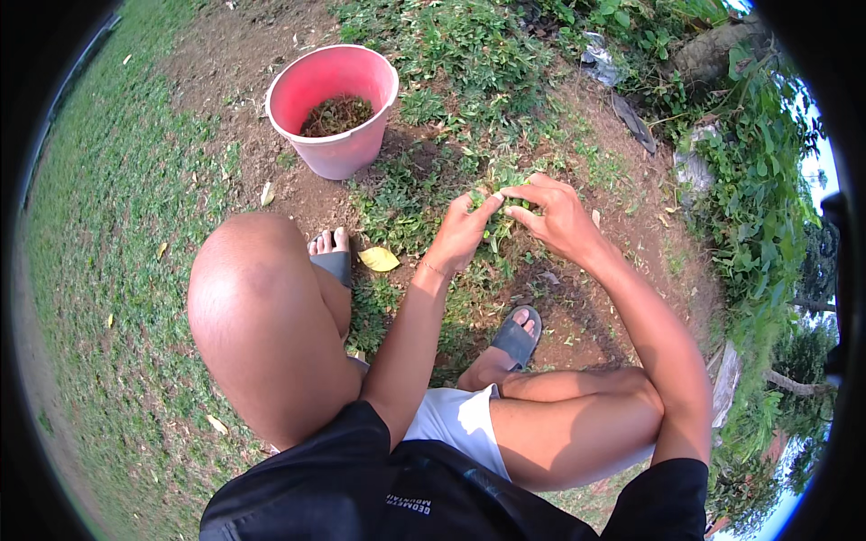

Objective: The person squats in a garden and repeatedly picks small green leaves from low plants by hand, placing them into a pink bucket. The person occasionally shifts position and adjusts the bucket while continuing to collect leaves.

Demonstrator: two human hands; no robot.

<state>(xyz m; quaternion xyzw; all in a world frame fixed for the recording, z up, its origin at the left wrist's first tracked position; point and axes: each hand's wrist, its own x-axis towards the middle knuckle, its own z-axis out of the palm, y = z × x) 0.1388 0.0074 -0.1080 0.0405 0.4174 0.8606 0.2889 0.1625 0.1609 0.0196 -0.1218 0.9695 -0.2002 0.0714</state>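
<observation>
Both hands meet over a patch of low green weeds (399, 209). My left hand (461, 231), with a thin bracelet at its wrist, pinches some small green leaves between thumb and fingers. My right hand (556, 215) comes in from the other side, its thumb and fingertips bent around the same leafy sprigs (504, 181). The tips of the two hands nearly touch. Whether those sprigs are still rooted cannot be made out. Beyond my left hand stands a pink plastic bucket (345, 152), upright, with pulled, partly browned plants (338, 116) lying in its bottom.
My sandalled feet (330, 260) (517, 335) rest on the soil on either side of my left forearm. A yellow leaf (379, 259) lies near one foot. Grass (122, 270) spreads to the left. On the right are leafy vines (751, 237), a trunk (717, 51) and crumpled plastic (601, 61).
</observation>
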